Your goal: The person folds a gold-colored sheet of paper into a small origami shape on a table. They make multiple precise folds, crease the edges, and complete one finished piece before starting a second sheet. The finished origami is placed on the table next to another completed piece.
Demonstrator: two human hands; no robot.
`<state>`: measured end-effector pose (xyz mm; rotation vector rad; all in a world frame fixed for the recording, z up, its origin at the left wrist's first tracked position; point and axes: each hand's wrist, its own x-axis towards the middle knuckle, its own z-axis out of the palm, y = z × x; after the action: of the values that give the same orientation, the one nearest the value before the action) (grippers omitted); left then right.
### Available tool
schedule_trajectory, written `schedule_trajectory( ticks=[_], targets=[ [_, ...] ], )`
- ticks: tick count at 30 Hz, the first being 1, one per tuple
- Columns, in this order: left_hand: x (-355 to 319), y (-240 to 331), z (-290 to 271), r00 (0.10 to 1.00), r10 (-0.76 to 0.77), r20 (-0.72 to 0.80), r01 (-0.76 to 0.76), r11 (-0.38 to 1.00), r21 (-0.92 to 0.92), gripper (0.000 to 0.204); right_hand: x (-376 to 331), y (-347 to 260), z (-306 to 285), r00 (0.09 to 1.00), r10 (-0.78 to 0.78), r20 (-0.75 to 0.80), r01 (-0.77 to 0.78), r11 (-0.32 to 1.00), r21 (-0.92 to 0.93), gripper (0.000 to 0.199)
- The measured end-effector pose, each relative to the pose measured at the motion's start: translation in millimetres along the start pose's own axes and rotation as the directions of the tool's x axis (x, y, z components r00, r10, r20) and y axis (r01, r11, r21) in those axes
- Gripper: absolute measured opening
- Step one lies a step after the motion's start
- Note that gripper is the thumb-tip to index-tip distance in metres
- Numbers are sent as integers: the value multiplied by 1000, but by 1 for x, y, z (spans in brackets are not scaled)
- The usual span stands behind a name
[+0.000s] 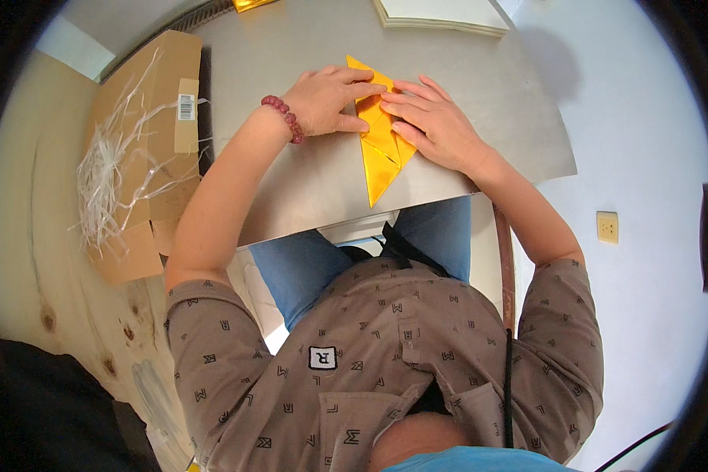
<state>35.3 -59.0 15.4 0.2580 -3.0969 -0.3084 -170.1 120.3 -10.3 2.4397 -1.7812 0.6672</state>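
Note:
A sheet of shiny gold paper [381,141], folded into a long shape with pointed ends, lies slantwise on the grey tabletop. Creases and triangular flaps show along its middle. My left hand [329,98], with a dark red bead bracelet at its wrist, rests on the paper's left edge. Its thumb and fingers are apart, their tips touching the gold surface. From the other side my right hand [436,122] lies over the paper's right part, fingers stretched out and spread. The fingertips of both hands come close together near the upper middle, covering some of the folds.
An opened cardboard box [165,149] stands left of the grey table [291,189], with a bunch of clear plastic strips [106,169] on it. A white board [444,12] lies at the far edge. Another gold piece [252,3] shows at the top. A wall socket [607,226] is at right.

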Motion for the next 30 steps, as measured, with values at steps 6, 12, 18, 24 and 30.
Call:
schedule_trajectory(
  ticks=[6, 12, 18, 24, 30],
  targets=[
    [9, -1, -6, 998, 5, 63, -6, 1000, 18, 63, -24, -21, -14, 998, -50, 28, 48, 995, 85, 34],
    [9, -2, -3, 998, -5, 63, 3, 1000, 31, 63, -54, -51, -20, 999, -44, 9, 42, 991, 125, 35],
    [1, 1, 3, 1000, -15, -12, 16, 1000, 3, 67, -57, -63, -22, 999, -17, -33, 21, 991, 131, 40],
    [-24, 23, 17, 994, 38, -104, -40, 999, -23, 75, -68, -70, -26, 994, -101, -36, 106, 980, 166, 46],
    [-34, 33, 24, 984, 45, -175, -52, 998, -39, 82, -67, -78, -20, 995, 37, -92, -28, 994, 103, 47]
  ],
)
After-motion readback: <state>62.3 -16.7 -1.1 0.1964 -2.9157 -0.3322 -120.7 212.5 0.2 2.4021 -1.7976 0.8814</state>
